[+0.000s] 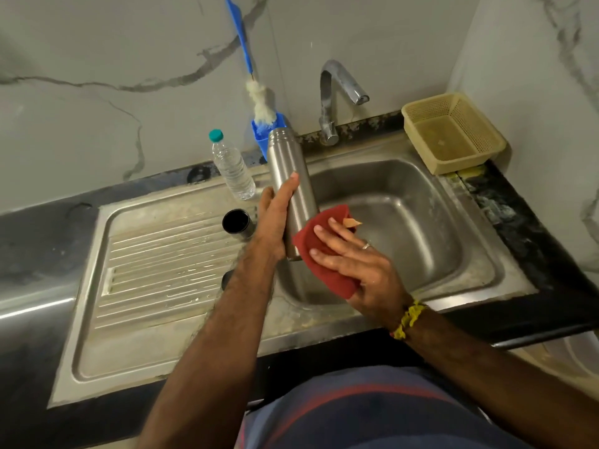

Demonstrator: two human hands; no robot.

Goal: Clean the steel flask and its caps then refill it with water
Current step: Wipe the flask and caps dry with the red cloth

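My left hand (275, 218) grips the steel flask (288, 163) around its lower body and holds it upright, slightly tilted, over the left rim of the sink basin (405, 202). My right hand (353, 264) presses a red cloth (324, 254) against the flask's bottom end, its fingers fairly straight across the cloth. A dark cap (237, 223) stands on the draining board (162, 264) just left of my left hand. A second dark round item (226, 280) shows partly behind my left forearm.
A clear plastic water bottle (231, 166) with a teal cap stands behind the cap. A blue-handled bottle brush (259, 102) leans in a blue holder by the wall. The tap (334, 95) is off. A beige basket (453, 131) sits at the back right.
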